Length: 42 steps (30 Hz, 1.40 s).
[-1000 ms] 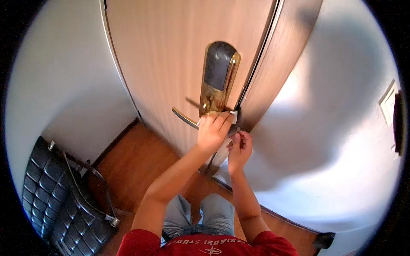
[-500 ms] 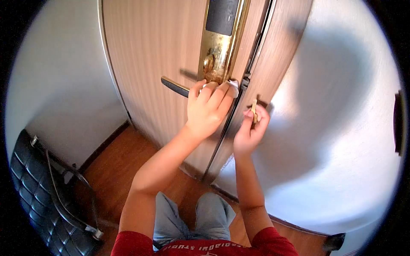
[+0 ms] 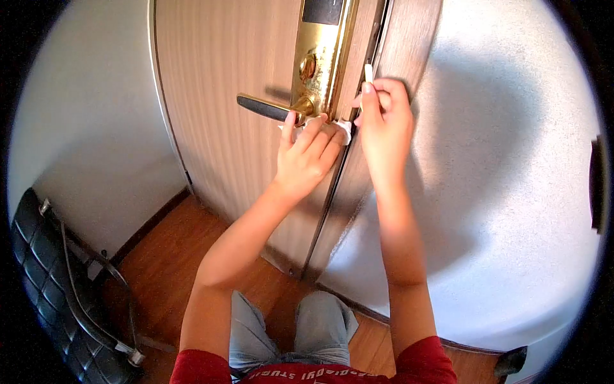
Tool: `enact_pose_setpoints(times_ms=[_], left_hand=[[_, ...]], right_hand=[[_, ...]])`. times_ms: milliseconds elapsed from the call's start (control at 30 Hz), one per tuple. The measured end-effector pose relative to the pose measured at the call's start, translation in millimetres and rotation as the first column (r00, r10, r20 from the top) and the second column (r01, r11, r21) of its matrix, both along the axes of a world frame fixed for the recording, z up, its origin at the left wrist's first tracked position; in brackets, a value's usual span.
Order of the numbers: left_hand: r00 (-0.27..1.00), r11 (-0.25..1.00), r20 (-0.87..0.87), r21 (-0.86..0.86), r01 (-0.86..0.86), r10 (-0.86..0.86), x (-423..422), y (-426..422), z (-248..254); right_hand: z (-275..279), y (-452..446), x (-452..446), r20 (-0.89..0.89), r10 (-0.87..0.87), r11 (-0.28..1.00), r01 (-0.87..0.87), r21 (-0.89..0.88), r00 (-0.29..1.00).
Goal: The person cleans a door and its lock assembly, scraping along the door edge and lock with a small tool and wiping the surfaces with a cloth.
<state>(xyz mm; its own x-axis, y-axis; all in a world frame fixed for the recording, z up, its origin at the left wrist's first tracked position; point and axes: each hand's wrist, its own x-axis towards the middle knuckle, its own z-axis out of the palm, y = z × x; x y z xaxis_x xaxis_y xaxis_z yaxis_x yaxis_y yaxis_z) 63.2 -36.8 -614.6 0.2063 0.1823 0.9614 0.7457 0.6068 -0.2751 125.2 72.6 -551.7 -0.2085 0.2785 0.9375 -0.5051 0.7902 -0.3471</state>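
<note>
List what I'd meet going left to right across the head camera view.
Black quilted chair → dark-faced door handle → left hand → right hand → dark object at the far right edge.

Over by the door's (image 3: 217,96) right edge sits the lock plate (image 3: 315,41), lever handle (image 3: 262,107) at its lower end, wipe (image 3: 347,133) just below; a chair (image 3: 45,275) stands well left.

Rises as a wood-grain door (image 3: 224,57), bearing a gold lock plate (image 3: 318,70) with a black-gripped lever handle (image 3: 261,107) pointing left, and a white sheet (image 3: 346,132) at the plate's lower end. Spreads below as reddish-brown floor (image 3: 173,237), carrying a black quilted chair (image 3: 33,262) at left.
</note>
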Motion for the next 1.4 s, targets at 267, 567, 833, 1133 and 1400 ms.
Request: enact_pose_setpoints(times_ms=[267, 567, 833, 1133, 1400], left_hand=[[0.998, 0.986, -0.038, 0.156, 0.051, -0.046, 0.8, -2.7, 54.3], [0.995, 0.982, 0.047, 0.174, 0.077, -0.086, -6.1, 6.2, 59.2], [0.998, 0.986, 0.050, 0.163, 0.037, -0.046, -7.1, 7.1, 57.4], [0.989, 0.991, 0.138, 0.128, 0.039, -0.057, -2.6, 3.1, 56.0], [0.987, 0.995, 0.156, 0.097, 0.033, -0.048, -0.6, 2.0, 54.7]], right_hand=[[29.5, 6.9, -13.7, -0.114, -0.140, 0.973, 0.158, 0.167, 0.984], [32.6, 9.0, -13.0, 0.023, -0.002, 1.000, 0.001, 0.012, 1.000], [48.2, -4.8, -10.0, 0.089, -0.320, 0.947, 0.321, 0.002, 0.943], [50.9, -7.2, -10.0, 0.078, -0.320, 0.947, 0.321, -0.008, 0.944], [48.6, -7.9, -11.3, 0.115, -0.340, 0.940, 0.342, 0.002, 0.933]])
